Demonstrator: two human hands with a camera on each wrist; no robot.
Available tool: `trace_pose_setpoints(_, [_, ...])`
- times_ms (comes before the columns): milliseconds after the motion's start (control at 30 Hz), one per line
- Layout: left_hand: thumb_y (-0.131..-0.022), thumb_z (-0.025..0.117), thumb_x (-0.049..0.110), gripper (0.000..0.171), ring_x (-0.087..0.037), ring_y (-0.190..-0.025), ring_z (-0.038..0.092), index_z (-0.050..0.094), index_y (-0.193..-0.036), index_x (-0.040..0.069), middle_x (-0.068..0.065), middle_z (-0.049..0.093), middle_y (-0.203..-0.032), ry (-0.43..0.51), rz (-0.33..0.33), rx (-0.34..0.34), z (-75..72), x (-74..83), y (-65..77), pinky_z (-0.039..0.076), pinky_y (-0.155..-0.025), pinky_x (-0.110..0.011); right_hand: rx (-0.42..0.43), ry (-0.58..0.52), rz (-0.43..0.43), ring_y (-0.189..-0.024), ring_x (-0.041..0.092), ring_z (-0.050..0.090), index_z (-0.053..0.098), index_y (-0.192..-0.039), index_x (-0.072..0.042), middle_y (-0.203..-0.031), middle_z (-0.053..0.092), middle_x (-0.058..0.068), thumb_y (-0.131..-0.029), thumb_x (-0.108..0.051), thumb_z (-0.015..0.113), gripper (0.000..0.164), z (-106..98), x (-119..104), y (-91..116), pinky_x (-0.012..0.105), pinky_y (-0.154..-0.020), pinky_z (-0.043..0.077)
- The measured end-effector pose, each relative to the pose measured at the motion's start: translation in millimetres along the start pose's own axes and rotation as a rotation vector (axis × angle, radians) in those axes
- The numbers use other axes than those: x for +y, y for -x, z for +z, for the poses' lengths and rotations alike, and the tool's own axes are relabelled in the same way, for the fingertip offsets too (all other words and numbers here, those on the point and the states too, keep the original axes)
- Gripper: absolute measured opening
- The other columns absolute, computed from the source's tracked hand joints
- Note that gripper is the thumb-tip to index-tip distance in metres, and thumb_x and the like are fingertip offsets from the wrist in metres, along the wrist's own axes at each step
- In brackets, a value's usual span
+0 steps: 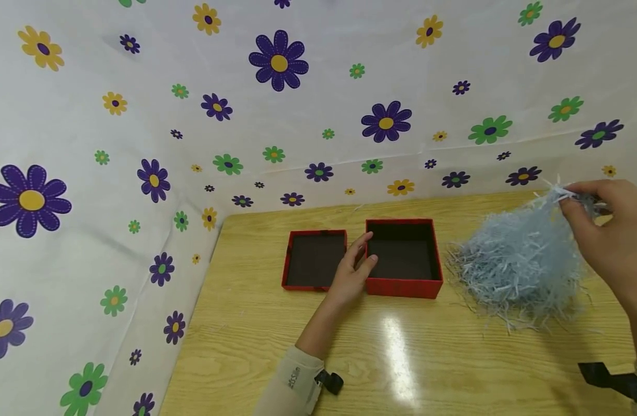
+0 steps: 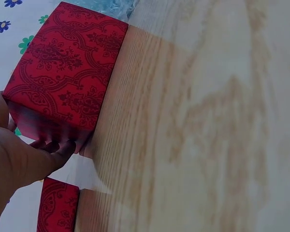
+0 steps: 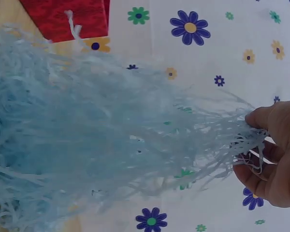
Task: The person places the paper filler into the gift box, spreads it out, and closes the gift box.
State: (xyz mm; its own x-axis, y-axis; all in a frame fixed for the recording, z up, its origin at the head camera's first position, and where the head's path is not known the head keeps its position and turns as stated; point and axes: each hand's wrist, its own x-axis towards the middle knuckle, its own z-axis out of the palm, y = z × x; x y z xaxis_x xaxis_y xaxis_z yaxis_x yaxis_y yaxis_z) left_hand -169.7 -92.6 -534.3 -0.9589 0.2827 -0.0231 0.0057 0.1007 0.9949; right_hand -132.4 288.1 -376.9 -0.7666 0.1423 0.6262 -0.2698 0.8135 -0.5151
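Note:
A red box (image 1: 404,288) with a dark inside stands open on the wooden table, its patterned outer wall (image 2: 67,63) showing in the left wrist view. My left hand (image 1: 351,276) grips its left wall, the thumb at the rim and the fingers along the side. Right of the box lies a fluffy heap of pale blue shredded paper (image 1: 510,260). The right hand (image 1: 611,219) pinches a tuft at its top and holds it up. In the right wrist view the strands (image 3: 111,125) stretch from the fingers down to the heap.
The red box lid (image 1: 317,260), dark inside up, lies just left of the box. Behind and to the left hangs a white flowered cloth (image 1: 318,115). Loose paper shreds lie around the heap on the table (image 1: 235,346).

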Motion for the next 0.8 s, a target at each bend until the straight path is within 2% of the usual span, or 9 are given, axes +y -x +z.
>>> trace_pose_setpoints(33, [-0.11, 0.059, 0.03, 0.054, -0.025, -0.159, 0.025, 0.042, -0.159, 0.047, 0.007, 0.024, -0.173, 0.0, 0.004, 0.001, 0.1, -0.2, -0.1, 0.03, -0.126, -0.046, 0.002, -0.008, -0.009, -0.095, -0.007, 0.052, 0.068, -0.118, 0.018, -0.112, 0.062, 0.038, -0.1, 0.006, 0.064, 0.021, -1, -1, -2, 0.004, -0.087, 0.023])
trace_pose_setpoints(100, [-0.11, 0.059, 0.03, 0.054, -0.025, -0.159, 0.026, 0.042, -0.159, 0.046, 0.007, 0.024, -0.173, 0.0, 0.01, 0.004, 0.2, -0.2, -0.2, 0.03, -0.126, -0.046, 0.007, -0.025, -0.021, -0.097, -0.023, 0.033, 0.068, -0.117, 0.018, -0.11, 0.063, 0.037, -0.1, 0.007, 0.064, 0.021, -3, -4, -8, 0.005, -0.084, 0.023])
trace_pose_setpoints(300, [-0.11, 0.06, 0.032, 0.054, -0.024, -0.159, 0.026, 0.042, -0.158, 0.048, 0.009, 0.025, -0.172, 0.004, 0.002, 0.01, 0.1, 0.1, -0.4, 0.031, -0.125, -0.047, 0.027, -0.023, -0.039, -0.101, -0.024, 0.032, 0.067, -0.122, 0.017, -0.114, 0.063, 0.037, -0.104, -0.001, 0.061, 0.027, -10, -20, -30, 0.005, -0.087, 0.025])
trace_pose_setpoints(367, [-0.11, 0.06, 0.032, 0.054, -0.024, -0.159, 0.026, 0.042, -0.158, 0.048, 0.01, 0.025, -0.172, 0.007, -0.004, 0.012, -0.1, 0.1, -0.2, 0.031, -0.125, -0.047, 0.043, -0.021, -0.041, -0.1, -0.024, 0.033, 0.067, -0.125, 0.015, -0.114, 0.064, 0.032, -0.105, -0.005, 0.06, 0.029, -13, -29, -38, 0.005, -0.087, 0.025])
trace_pose_setpoints(567, [-0.11, 0.06, 0.03, 0.055, -0.024, -0.159, 0.027, 0.042, -0.16, 0.045, 0.009, 0.025, -0.172, 0.005, 0.007, 0.011, -0.4, -0.5, -0.1, 0.03, -0.126, -0.047, 0.087, -0.015, 0.032, -0.093, -0.026, 0.035, 0.07, -0.131, 0.005, -0.122, 0.066, 0.022, -0.107, -0.022, 0.057, 0.038, -21, -58, -68, 0.004, -0.093, 0.031])
trace_pose_setpoints(667, [-0.11, 0.06, 0.031, 0.054, -0.024, -0.159, 0.027, 0.042, -0.16, 0.045, 0.008, 0.025, -0.173, -0.003, 0.013, 0.01, -0.5, -1.3, -0.3, 0.03, -0.126, -0.046, 0.094, -0.04, 0.05, -0.091, -0.023, 0.038, 0.071, -0.131, 0.002, -0.12, 0.069, -0.004, -0.107, -0.028, 0.058, 0.04, -23, -69, -79, 0.004, -0.09, 0.034])
trace_pose_setpoints(733, [-0.11, 0.06, 0.032, 0.054, -0.024, -0.158, 0.028, 0.042, -0.159, 0.046, 0.008, 0.025, -0.173, -0.006, 0.015, 0.011, -0.3, -1.4, -0.2, 0.03, -0.126, -0.047, 0.103, -0.064, 0.042, -0.089, -0.021, 0.04, 0.072, -0.13, 0.0, -0.112, 0.061, -0.025, -0.106, -0.03, 0.059, 0.041, -24, -75, -85, 0.003, -0.084, 0.036])
trace_pose_setpoints(800, [-0.11, 0.059, 0.032, 0.054, -0.025, -0.158, 0.028, 0.042, -0.159, 0.047, 0.009, 0.025, -0.173, -0.01, 0.018, 0.01, -0.3, -1.9, -0.2, 0.03, -0.126, -0.047, 0.112, -0.093, 0.02, -0.089, -0.02, 0.043, 0.074, -0.129, -0.002, -0.104, 0.047, -0.039, -0.105, -0.031, 0.061, 0.04, -25, -81, -90, 0.003, -0.078, 0.036])
